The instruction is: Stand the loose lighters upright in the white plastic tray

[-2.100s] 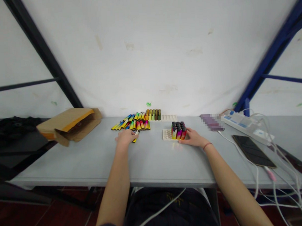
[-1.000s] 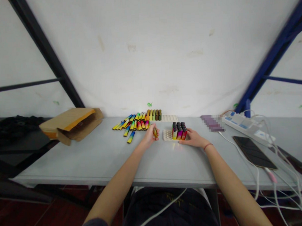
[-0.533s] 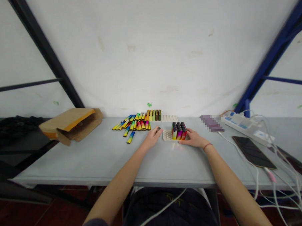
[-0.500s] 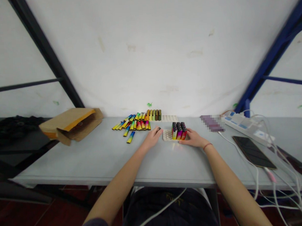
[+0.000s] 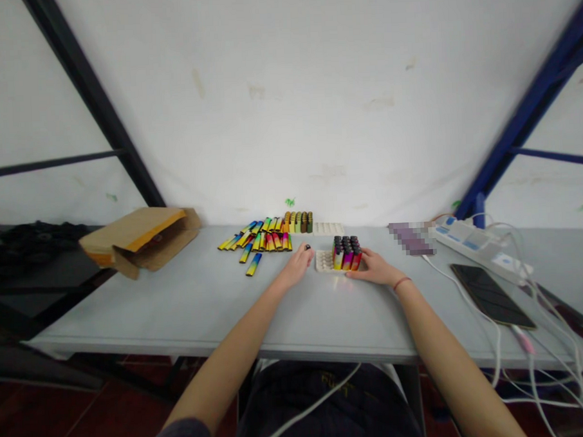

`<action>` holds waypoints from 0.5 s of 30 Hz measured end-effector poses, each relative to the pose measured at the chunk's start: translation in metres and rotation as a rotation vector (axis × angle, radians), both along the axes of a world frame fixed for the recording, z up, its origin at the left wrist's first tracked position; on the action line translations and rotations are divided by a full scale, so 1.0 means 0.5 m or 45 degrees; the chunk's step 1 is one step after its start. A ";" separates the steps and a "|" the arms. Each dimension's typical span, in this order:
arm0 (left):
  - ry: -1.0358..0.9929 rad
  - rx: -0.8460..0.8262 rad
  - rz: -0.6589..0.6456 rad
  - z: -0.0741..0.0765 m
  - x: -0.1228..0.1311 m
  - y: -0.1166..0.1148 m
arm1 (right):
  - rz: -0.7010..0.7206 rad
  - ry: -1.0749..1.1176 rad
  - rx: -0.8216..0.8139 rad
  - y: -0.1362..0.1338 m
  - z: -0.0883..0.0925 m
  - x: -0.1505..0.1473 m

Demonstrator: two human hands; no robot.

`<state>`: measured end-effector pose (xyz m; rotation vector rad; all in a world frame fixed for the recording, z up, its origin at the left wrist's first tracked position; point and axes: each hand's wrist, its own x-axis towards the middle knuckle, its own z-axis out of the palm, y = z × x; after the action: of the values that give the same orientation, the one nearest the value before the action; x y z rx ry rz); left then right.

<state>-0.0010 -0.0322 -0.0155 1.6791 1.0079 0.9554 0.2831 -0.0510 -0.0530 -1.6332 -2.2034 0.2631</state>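
Observation:
Below the middle of the view, a white tray (image 5: 324,261) with round holes holds several upright, brightly coloured tubes (image 5: 346,257) with black caps on its right side. Its left holes are bare. My right hand (image 5: 375,268) grips the tray's right end, thumb along the front, fingers against the tubes. Just left of the tray, my left hand (image 5: 297,266) is closed around a tube whose black cap (image 5: 307,247) pokes out at the top; its body is hidden by the fingers. Behind my left hand lies a pile of yellow, blue and red tubes (image 5: 268,241).
At the back stand a block of upright yellow and brown tubes (image 5: 299,222) and a second white tray (image 5: 328,228). An open cardboard box (image 5: 140,238) lies left. A blurred-out purple item (image 5: 412,239), a phone (image 5: 490,293), a power strip (image 5: 481,249) and white cables occupy the right.
Both hands stay almost where they were; the left has turned slightly beside the tray. The whole view has shifted a little.

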 end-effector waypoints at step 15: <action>-0.001 0.027 0.023 -0.001 -0.004 -0.004 | 0.004 -0.016 -0.014 0.000 0.001 -0.001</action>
<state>-0.0029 -0.0343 -0.0158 1.6893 1.0171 0.9817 0.2828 -0.0509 -0.0523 -1.6417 -2.2181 0.2667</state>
